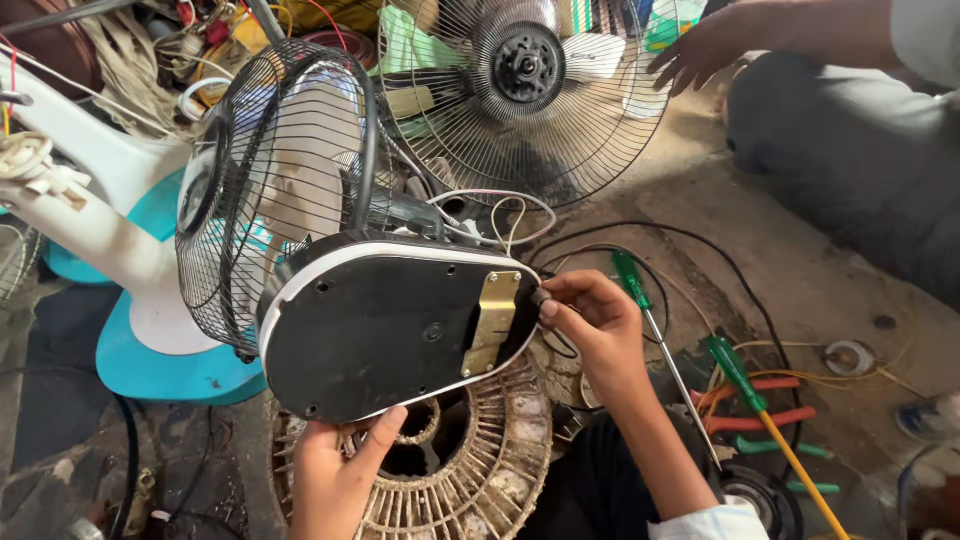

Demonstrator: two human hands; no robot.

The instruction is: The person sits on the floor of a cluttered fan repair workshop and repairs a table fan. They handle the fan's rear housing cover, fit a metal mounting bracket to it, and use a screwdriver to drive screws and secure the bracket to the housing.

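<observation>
A table fan lies tipped over, and its black oval base (380, 325) with a white rim faces me. A brass plate (493, 322) is fixed at the base's right end. My left hand (335, 470) grips the lower edge of the base. At the right end of the base, my right hand (590, 320) pinches the black power cord beside the brass plate. The fan's black wire cage (275, 170) stands behind the base. White wires (495, 215) loop out above it.
A second fan grille with a motor hub (525, 65) stands behind. Two green-handled screwdrivers (640, 300) (745, 380) and red pliers (770, 420) lie on the floor at right. A dusty round motor core (480, 470) sits under the base. Another person's hand (710, 45) reaches in at top right.
</observation>
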